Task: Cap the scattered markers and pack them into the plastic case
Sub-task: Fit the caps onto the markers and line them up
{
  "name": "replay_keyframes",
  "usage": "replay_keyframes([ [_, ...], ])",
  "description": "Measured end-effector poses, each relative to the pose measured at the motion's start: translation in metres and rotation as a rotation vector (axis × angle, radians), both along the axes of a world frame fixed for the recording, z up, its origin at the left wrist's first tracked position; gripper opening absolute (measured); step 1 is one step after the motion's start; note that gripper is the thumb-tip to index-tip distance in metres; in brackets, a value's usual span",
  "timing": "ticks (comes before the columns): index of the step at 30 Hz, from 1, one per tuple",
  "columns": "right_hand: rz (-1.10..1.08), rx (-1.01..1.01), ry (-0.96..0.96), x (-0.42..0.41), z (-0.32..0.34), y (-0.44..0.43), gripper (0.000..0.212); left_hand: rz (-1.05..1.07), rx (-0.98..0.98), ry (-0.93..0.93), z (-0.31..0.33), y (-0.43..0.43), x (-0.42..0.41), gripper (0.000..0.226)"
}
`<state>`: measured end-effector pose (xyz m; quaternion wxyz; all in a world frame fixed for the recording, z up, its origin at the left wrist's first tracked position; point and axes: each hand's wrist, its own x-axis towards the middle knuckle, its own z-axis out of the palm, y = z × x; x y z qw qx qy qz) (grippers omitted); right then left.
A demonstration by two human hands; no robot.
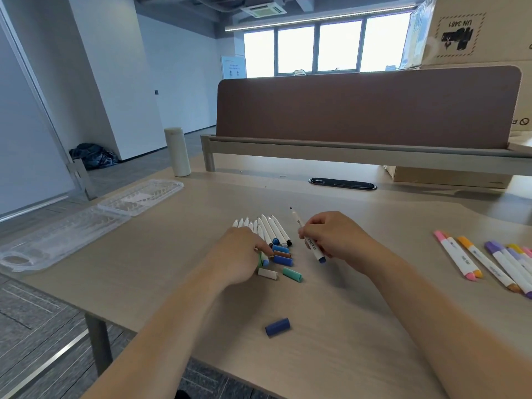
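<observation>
My right hand [331, 234] grips an uncapped white marker [296, 220] with a dark blue end, tip pointing away. My left hand [244, 251] lies on a row of uncapped white markers [272, 228], its fingertips among loose caps; whether it pinches one I cannot tell. Loose caps lie beside it: blue ones [282, 256], a white one [267, 273], a teal one [292, 274]. A dark blue cap [277, 326] lies alone nearer the front edge. The clear plastic case [66, 228] lies open at the table's left.
Capped markers in pink, orange and purple [489, 263] lie at the right edge. A cream bottle [177, 152] stands at the back left. A brown divider panel [365, 110] closes off the back, with a cable slot [342, 184] before it.
</observation>
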<state>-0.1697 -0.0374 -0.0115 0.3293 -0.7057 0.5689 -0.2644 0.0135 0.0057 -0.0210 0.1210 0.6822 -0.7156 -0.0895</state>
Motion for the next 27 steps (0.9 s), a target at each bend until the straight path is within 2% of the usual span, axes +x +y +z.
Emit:
replay_keyframes([
  [4,-0.002,0.005,-0.016,-0.001,0.001,0.000,0.018,0.042,-0.065,0.118,-0.001,-0.001,0.002,0.052],
  [9,0.014,0.066,-0.083,-0.003,0.001,0.000,0.021,0.068,-0.129,0.251,0.000,-0.001,0.007,0.040],
  [12,0.022,0.111,-0.153,-0.005,0.001,0.000,0.022,0.081,-0.131,0.304,0.000,-0.003,0.011,0.036],
  [20,0.028,0.131,-0.194,-0.007,-0.001,-0.002,0.020,0.063,-0.145,0.364,0.003,0.003,0.013,0.028],
  [24,0.040,0.138,-0.154,-0.006,-0.003,-0.001,0.018,-0.049,-0.047,0.335,0.004,0.014,0.009,0.009],
  [27,0.047,0.158,-0.146,-0.006,-0.004,0.001,0.017,-0.162,0.095,0.277,0.004,0.029,0.003,0.014],
])
